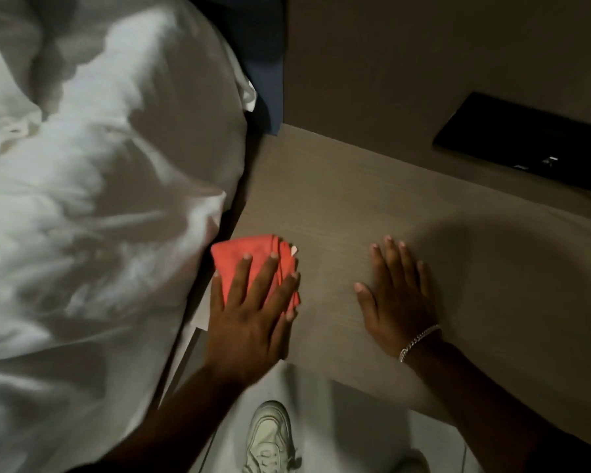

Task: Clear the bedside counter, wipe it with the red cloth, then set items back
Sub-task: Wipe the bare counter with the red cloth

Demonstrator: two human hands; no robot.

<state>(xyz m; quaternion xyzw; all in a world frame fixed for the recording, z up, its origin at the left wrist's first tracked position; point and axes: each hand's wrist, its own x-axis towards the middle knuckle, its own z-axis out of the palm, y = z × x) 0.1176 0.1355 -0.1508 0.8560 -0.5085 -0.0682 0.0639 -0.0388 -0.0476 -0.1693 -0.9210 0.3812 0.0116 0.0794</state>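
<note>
The folded red cloth (pixel 243 249) lies on the near left corner of the pale wood bedside counter (pixel 338 206). My left hand (pixel 249 312) presses flat on the cloth, fingers spread across it. My right hand (pixel 396 295) rests palm down on the bare counter top to the right of the cloth, fingers apart, holding nothing. A silver bracelet (pixel 418 341) circles my right wrist.
A bed with rumpled white bedding (pixel 93 206) lies directly left of the counter. A black flat device (pixel 526 141) sits at the back right by the wall. A dark blue headboard (pixel 267 80) is at the rear. My white shoe (pixel 270 435) stands on the tiled floor below.
</note>
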